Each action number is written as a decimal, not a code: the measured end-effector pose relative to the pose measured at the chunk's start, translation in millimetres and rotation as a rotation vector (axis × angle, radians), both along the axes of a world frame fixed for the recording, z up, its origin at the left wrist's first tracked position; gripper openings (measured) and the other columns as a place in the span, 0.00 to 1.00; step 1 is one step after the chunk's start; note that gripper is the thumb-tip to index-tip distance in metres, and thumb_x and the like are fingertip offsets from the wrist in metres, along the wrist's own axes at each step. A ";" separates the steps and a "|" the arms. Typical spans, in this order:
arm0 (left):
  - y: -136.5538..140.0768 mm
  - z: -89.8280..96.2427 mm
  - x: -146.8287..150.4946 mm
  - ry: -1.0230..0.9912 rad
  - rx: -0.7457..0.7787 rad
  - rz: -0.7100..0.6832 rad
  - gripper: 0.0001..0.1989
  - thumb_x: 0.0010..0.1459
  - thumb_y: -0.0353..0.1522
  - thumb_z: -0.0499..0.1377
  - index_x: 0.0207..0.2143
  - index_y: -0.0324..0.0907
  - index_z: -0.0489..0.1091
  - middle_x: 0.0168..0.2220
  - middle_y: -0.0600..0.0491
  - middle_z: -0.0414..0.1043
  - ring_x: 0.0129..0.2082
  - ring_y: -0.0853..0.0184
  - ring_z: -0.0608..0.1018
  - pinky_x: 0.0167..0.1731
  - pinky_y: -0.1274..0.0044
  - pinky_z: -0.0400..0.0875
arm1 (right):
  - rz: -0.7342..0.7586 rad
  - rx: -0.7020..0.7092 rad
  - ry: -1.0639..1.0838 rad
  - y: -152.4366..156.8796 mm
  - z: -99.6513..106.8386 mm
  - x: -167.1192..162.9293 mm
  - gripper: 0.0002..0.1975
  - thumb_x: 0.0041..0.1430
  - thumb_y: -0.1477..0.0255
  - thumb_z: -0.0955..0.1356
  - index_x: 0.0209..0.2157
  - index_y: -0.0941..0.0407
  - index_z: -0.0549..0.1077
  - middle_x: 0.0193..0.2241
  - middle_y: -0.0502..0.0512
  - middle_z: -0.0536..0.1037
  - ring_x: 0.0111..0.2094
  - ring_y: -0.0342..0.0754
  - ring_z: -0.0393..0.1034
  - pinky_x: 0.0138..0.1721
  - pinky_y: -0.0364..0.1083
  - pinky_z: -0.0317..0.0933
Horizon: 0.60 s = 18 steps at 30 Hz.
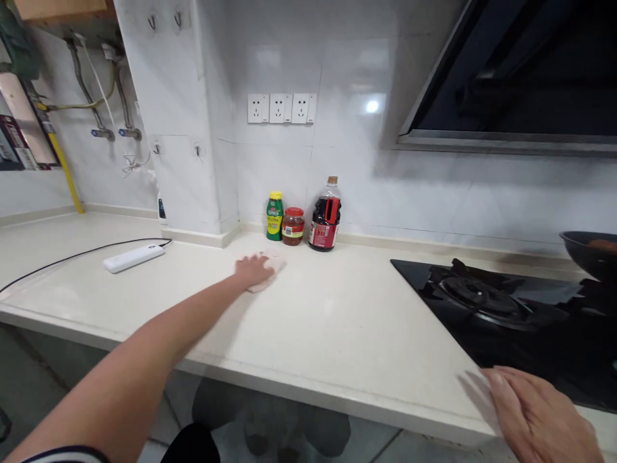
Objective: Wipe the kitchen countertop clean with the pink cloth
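Observation:
My left hand reaches across the pale countertop and presses down on a light pinkish cloth, its fingers bent over the cloth. Just behind that hand stand a green bottle with a yellow cap, a jar with a red lid and a large bottle of dark liquid. At the lower right, my right hand lies by the counter's front edge near the stove corner, fingers stretched out and nothing visible in it. Its underside is hidden.
A black gas stove with a wok occupies the right, under a dark range hood. On the left lie a white power strip and its black cable. A wall pillar juts out, with a spray bottle beside it.

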State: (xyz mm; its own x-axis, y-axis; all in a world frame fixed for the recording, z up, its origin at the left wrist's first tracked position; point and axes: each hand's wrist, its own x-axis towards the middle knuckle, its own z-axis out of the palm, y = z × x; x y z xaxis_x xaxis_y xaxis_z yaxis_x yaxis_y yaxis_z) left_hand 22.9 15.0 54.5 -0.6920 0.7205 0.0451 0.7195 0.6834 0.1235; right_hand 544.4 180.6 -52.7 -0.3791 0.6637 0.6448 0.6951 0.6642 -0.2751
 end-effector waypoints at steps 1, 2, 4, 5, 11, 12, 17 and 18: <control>-15.0 3.1 -15.5 0.012 -0.005 0.076 0.35 0.65 0.53 0.53 0.68 0.46 0.57 0.69 0.43 0.55 0.66 0.48 0.62 0.64 0.51 0.54 | 0.000 -0.019 -0.009 2.0 2.7 -4.8 0.30 0.69 0.51 0.51 0.38 0.52 0.77 0.43 0.60 0.78 0.47 0.66 0.72 0.47 0.64 0.67; -27.2 5.9 -28.0 0.020 -0.012 0.144 0.35 0.65 0.52 0.51 0.68 0.46 0.56 0.69 0.42 0.56 0.66 0.46 0.61 0.63 0.51 0.54 | -0.001 -0.039 -0.020 2.7 5.7 -9.7 0.31 0.69 0.50 0.51 0.39 0.52 0.77 0.44 0.60 0.78 0.47 0.66 0.72 0.48 0.65 0.66; -41.1 9.7 -43.9 0.026 -0.025 0.240 0.34 0.65 0.51 0.48 0.68 0.48 0.56 0.69 0.41 0.55 0.67 0.43 0.59 0.62 0.50 0.54 | -0.004 -0.035 -0.046 0.6 11.5 -17.9 0.32 0.69 0.49 0.50 0.41 0.51 0.77 0.46 0.59 0.78 0.49 0.67 0.71 0.49 0.67 0.64; -42.2 10.6 -47.0 0.024 -0.032 0.267 0.34 0.64 0.51 0.47 0.69 0.49 0.56 0.69 0.41 0.55 0.67 0.41 0.59 0.61 0.49 0.54 | -0.012 -0.018 -0.049 -1.8 13.8 -20.8 0.32 0.69 0.48 0.50 0.42 0.50 0.77 0.47 0.59 0.78 0.50 0.67 0.70 0.50 0.68 0.63; 16.7 4.9 5.2 -0.009 -0.044 0.110 0.35 0.63 0.51 0.44 0.70 0.53 0.53 0.72 0.46 0.52 0.69 0.40 0.56 0.62 0.47 0.51 | -0.037 -0.003 -0.014 -12.3 18.6 -22.3 0.32 0.70 0.50 0.48 0.46 0.49 0.76 0.51 0.59 0.76 0.56 0.67 0.67 0.54 0.71 0.59; 33.0 3.0 25.4 -0.018 -0.043 0.034 0.35 0.62 0.52 0.44 0.70 0.55 0.53 0.73 0.49 0.51 0.69 0.41 0.55 0.63 0.49 0.51 | -0.044 -0.021 -0.011 -10.8 17.8 -21.0 0.33 0.70 0.50 0.48 0.46 0.50 0.77 0.51 0.59 0.76 0.56 0.68 0.67 0.54 0.72 0.59; 101.4 -8.6 161.9 -0.079 -0.046 -0.424 0.38 0.58 0.60 0.44 0.69 0.62 0.55 0.74 0.60 0.47 0.72 0.44 0.49 0.66 0.52 0.46 | -0.004 -0.183 0.020 10.6 6.4 -14.4 0.35 0.69 0.46 0.50 0.51 0.52 0.76 0.61 0.62 0.68 0.65 0.67 0.57 0.63 0.72 0.53; 107.5 -11.3 191.8 -0.094 -0.049 -0.515 0.39 0.58 0.62 0.44 0.69 0.63 0.55 0.74 0.61 0.47 0.72 0.45 0.48 0.67 0.53 0.45 | 0.012 -0.214 0.040 16.2 3.9 -13.1 0.35 0.68 0.45 0.50 0.54 0.52 0.74 0.64 0.61 0.65 0.67 0.66 0.53 0.65 0.71 0.49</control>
State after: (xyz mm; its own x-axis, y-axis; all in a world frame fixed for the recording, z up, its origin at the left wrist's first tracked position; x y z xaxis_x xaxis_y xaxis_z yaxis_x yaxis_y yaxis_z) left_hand 214.7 122.5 43.3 -0.2470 0.9681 -0.0425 0.9512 0.2507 0.1799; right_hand 531.3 196.8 -48.8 -0.3649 0.7828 0.5042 0.6728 0.5959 -0.4384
